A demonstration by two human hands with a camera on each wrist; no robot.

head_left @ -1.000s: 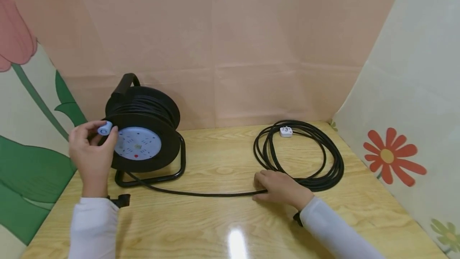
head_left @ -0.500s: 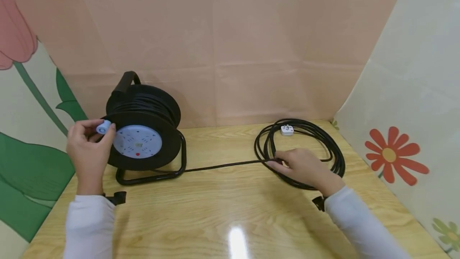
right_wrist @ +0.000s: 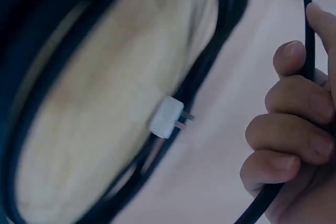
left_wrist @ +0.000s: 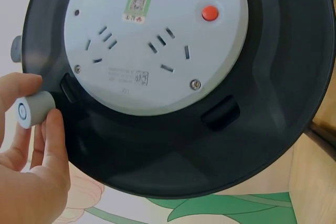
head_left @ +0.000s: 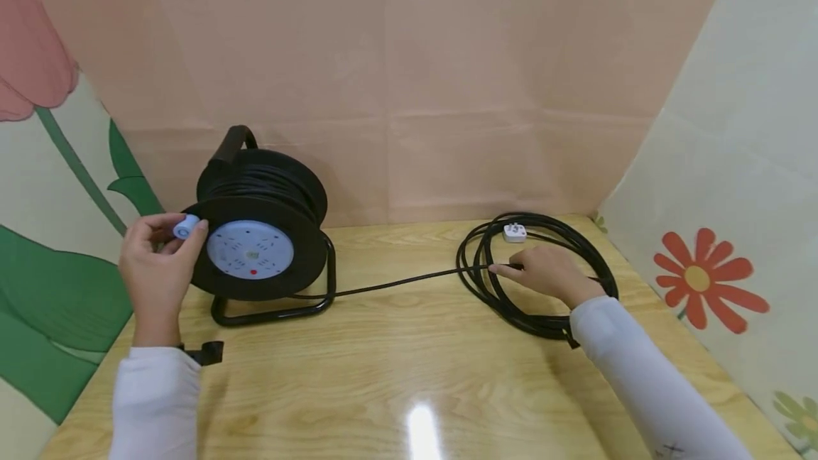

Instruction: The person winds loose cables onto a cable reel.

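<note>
At the left stands a black cable reel (head_left: 258, 261) with a light-blue socket face (left_wrist: 157, 40) and dark cable wound on its drum. My left hand (head_left: 156, 261) pinches the small light-blue crank knob (left_wrist: 37, 109) at the reel's rim between fingers and thumb. Over on the right, my right hand (head_left: 549, 272) grips the black cable (head_left: 409, 280), fingers curled round it in the right wrist view. From that hand the cable runs in a fairly straight line to the reel's underside. Beneath and around the hand lies a loose cable coil (head_left: 537, 325).
A white plug (head_left: 514, 233) lies on the coil's far side, its pins showing in the right wrist view. The reel rests on a black tubular frame (head_left: 275, 316) with a carry handle (head_left: 233, 144) on top. Behind the wooden table (head_left: 358, 382) rises a pinkish wall (head_left: 434, 91).
My right hand has taken up the cable from the table, moving right and away from me over the coil. The cable is straighter now. My left hand stays on the knob.
</note>
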